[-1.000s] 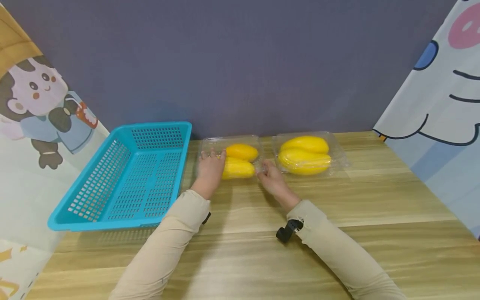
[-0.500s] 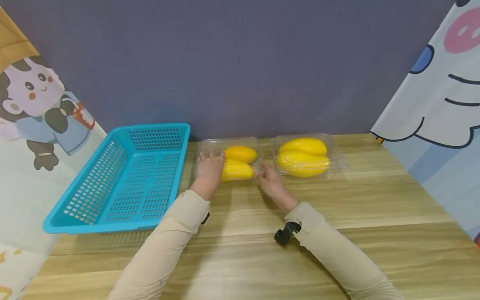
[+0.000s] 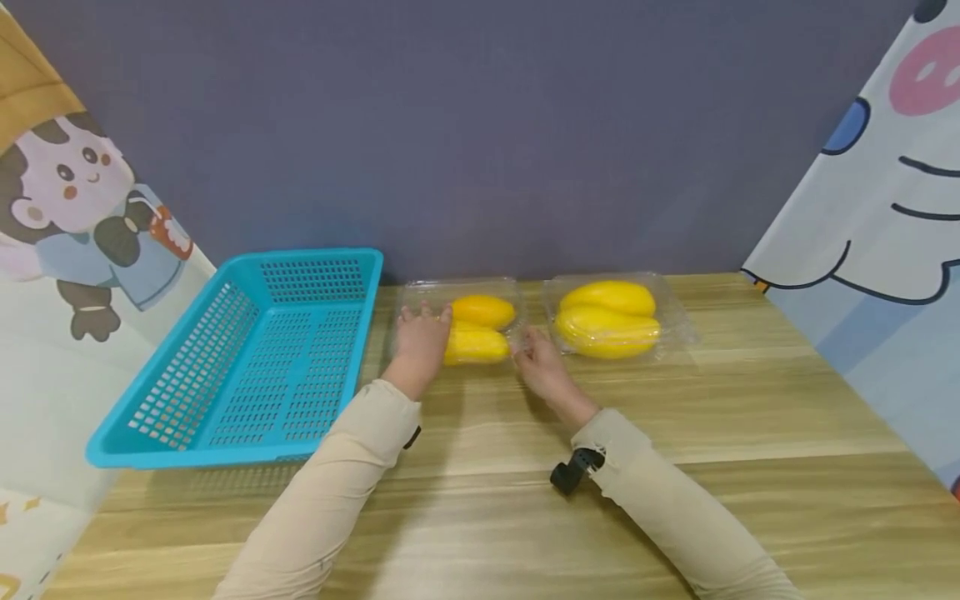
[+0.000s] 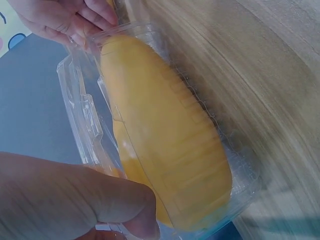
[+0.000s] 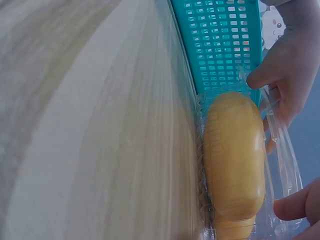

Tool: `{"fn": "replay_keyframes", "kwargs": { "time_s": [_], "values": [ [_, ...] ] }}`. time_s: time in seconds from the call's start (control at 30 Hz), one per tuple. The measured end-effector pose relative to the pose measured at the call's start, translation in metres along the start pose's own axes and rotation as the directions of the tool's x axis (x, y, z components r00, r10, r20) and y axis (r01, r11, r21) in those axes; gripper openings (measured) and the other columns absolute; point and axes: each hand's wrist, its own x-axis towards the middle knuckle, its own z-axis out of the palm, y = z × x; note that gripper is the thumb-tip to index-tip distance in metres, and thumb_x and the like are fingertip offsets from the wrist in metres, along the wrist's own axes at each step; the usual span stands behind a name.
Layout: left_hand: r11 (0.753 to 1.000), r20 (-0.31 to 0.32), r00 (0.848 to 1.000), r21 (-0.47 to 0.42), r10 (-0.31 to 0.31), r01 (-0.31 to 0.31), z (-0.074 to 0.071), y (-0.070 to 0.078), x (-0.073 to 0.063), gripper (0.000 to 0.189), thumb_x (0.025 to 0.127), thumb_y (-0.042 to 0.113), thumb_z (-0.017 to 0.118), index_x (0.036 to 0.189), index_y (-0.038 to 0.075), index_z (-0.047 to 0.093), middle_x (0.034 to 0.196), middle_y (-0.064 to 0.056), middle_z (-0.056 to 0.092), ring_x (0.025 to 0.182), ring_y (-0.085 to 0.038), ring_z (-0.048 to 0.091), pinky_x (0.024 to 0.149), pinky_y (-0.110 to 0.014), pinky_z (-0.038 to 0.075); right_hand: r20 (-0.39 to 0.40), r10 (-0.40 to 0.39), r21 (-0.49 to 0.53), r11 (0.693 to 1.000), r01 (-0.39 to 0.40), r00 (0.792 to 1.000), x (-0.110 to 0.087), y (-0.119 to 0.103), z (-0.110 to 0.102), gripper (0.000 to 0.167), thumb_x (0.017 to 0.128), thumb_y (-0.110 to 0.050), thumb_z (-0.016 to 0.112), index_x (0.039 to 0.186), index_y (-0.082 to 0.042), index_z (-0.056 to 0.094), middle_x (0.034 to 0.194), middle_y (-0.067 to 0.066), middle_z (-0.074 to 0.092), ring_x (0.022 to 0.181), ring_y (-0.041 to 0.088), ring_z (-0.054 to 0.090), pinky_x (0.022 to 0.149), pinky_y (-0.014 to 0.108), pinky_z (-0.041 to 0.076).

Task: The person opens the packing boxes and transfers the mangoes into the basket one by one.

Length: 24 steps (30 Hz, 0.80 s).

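Before a grey backdrop, on the wood-grained worktop, the clear left box (glossy yellow fruit inside) sits right of the blue basket; left grip and right grip pinch its edges.

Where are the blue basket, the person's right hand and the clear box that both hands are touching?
Blue basket (image 3: 300, 367), head view: middle of its floor.
Right hand (image 3: 545, 367), head view: back of the hand.
Clear box (image 3: 465, 287), head view: plastic near its far edge.

Table (wood-grained), turquoise basket, two clear boxes
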Motion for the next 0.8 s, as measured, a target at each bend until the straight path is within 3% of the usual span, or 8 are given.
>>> {"fn": "replay_keyframes", "kwargs": {
  "time_s": [0.13, 0.5, 0.6, 0.8],
  "values": [
    [1.0, 0.0, 1.0, 0.015, 0.002, -0.002, 0.0, 0.0, 0.0, 0.057, 0.096, -0.001, 0.046, 0.149, 0.012, 0.028, 0.144, -0.027, 0.034, 0.125, -0.051, 0.039, 0.105, -0.05, 0.036, 0.018, 0.032, 0.003, 0.999, -0.032, 0.999, 0.0, -0.001, 0.0, 0.05, 0.094, 0.001, 0.045, 0.14, 0.013, 0.027, 0.132, 0.032, 0.043, 0.113, 0.037, 0.049, 0.092, 0.045, 0.047],
    [1.0, -0.001, 1.0, -0.005, -0.009, 0.009, -0.004, 0.001, -0.001, 0.053, 0.098, 0.001, 0.041, 0.148, 0.013, 0.031, 0.144, -0.026, 0.036, 0.125, -0.051, 0.039, 0.104, -0.051, 0.037, 0.015, 0.022, -0.005, 1.0, -0.022, 1.0, -0.001, -0.001, 0.0, 0.052, 0.095, 0.001, 0.043, 0.141, 0.014, 0.024, 0.134, 0.033, 0.041, 0.119, 0.04, 0.046, 0.096, 0.048, 0.044],
    [1.0, 0.01, 1.0, -0.004, -0.012, 0.012, -0.006, 0.001, -0.002, 0.053, 0.098, 0.001, 0.041, 0.148, 0.014, 0.031, 0.144, -0.025, 0.036, 0.125, -0.051, 0.039, 0.104, -0.051, 0.036, 0.016, 0.019, -0.006, 1.0, -0.019, 1.0, -0.001, -0.002, 0.0, 0.052, 0.094, 0.001, 0.043, 0.14, 0.015, 0.024, 0.133, 0.032, 0.042, 0.117, 0.039, 0.047, 0.095, 0.047, 0.044],
    [1.0, -0.017, 1.0, 0.015, -0.004, 0.004, -0.013, 0.002, -0.001, 0.048, 0.099, 0.004, 0.041, 0.145, 0.014, 0.037, 0.136, -0.023, 0.048, 0.12, -0.048, 0.047, 0.103, -0.05, 0.038, -0.02, -0.022, -0.026, 0.999, 0.022, 1.0, 0.001, 0.001, 0.001, 0.042, 0.092, 0.003, 0.046, 0.131, 0.016, 0.038, 0.115, 0.03, 0.054, 0.102, 0.034, 0.054, 0.084, 0.041, 0.049]
  ]
}}
